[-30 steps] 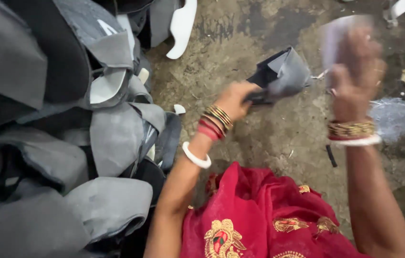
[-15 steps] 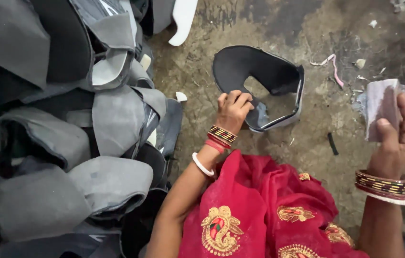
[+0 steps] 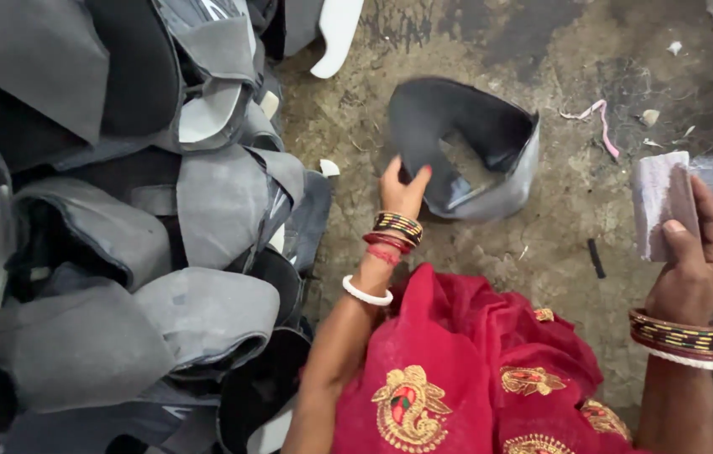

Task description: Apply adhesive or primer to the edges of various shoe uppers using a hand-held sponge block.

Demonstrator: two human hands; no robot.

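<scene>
Your left hand (image 3: 403, 187) rests its fingertips on the near edge of a dark grey curved moulded piece (image 3: 465, 147), fingers bent over the rim and pinching it lightly; the piece lies on the rough concrete floor (image 3: 541, 59), open side up, with its paler outer wall turned toward your right. Your right hand (image 3: 692, 252) is well apart from it, near the right edge of the floor, closed around a pale, worn rectangular block (image 3: 660, 202) held upright, thumb pressed on its front face. Both wrists carry stacked bangles. Below your hands, a red cloth with gold embroidery (image 3: 457, 370) covers your lap. To your left, just beside the forearm, a heap of grey and black moulded pieces (image 3: 121, 252) fills that side of the floor. A pink scrap (image 3: 598, 118) lies beyond the held piece, toward the far edge.
</scene>
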